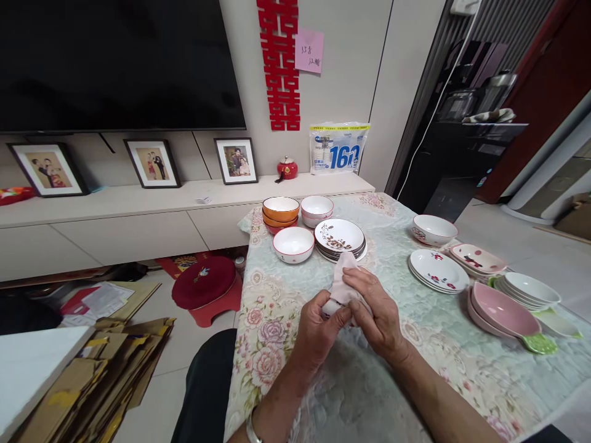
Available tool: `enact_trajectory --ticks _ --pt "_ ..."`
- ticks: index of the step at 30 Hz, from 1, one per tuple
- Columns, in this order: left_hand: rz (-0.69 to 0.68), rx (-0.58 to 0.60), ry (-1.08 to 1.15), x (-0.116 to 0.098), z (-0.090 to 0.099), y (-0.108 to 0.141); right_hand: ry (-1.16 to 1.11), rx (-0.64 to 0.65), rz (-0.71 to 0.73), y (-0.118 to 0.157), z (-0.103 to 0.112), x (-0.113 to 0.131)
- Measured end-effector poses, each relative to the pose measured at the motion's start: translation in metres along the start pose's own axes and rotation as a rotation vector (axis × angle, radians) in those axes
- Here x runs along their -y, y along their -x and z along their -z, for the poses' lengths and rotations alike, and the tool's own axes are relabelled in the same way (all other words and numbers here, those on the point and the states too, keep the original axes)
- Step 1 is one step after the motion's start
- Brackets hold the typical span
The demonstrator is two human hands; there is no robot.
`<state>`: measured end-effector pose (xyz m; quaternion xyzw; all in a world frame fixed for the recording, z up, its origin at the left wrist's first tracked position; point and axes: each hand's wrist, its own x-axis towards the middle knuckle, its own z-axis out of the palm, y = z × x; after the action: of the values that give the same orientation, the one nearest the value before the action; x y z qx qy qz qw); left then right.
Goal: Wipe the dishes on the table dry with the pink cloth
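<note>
My left hand point(317, 327) grips a white bowl point(331, 307) with a dark pattern, mostly hidden by the fingers and the cloth. My right hand point(376, 307) presses a pale pink cloth point(342, 288) against it, thumb resting on the near side. Both hands are closed above the flowered tablecloth point(268, 344). Just beyond them stands a stack of plates point(339, 236) with brown flowers. A white bowl with a red rim point(293, 245) is to its left, in front of stacked orange bowls point(281, 210) and stacked pink-rimmed bowls point(317, 208).
On the right are a patterned bowl point(434, 229), flowered plates point(438, 271), a spotted dish point(479, 257), white bowls point(530, 289) and pink strawberry-shaped bowls point(503, 309). A red stool point(204, 283) and flattened cardboard point(92, 375) lie left of the table. Behind is a low cabinet point(221, 212).
</note>
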<state>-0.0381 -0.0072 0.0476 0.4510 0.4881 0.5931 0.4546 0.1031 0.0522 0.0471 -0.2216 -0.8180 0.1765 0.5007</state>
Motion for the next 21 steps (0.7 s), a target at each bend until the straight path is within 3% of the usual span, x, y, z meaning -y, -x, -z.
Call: enact_trajectory --ticks 2,6,8,10,14,21 --pt "-0.026 0.051 -0.062 -0.003 0.0 0.002 -0.033 -0.059 -0.082 -0.001 0.003 -0.005" --pt "0.018 0.125 -0.022 -0.002 -0.002 0.004 -0.223 -0.244 -0.51 -0.003 0.008 -0.026" --pt "0.077 0.095 0.102 0.003 -0.004 0.004 -0.339 -0.276 -0.683 -0.005 0.007 -0.036" --pt "0.114 0.015 0.239 0.009 -0.006 0.002 -0.399 -0.27 -0.748 -0.005 0.004 -0.04" --pt "0.124 -0.097 0.429 0.015 -0.008 -0.002 -0.281 -0.232 -0.608 -0.003 -0.002 -0.034" --pt "0.094 -0.175 0.617 0.012 -0.006 -0.007 0.072 -0.036 -0.15 0.001 -0.011 -0.006"
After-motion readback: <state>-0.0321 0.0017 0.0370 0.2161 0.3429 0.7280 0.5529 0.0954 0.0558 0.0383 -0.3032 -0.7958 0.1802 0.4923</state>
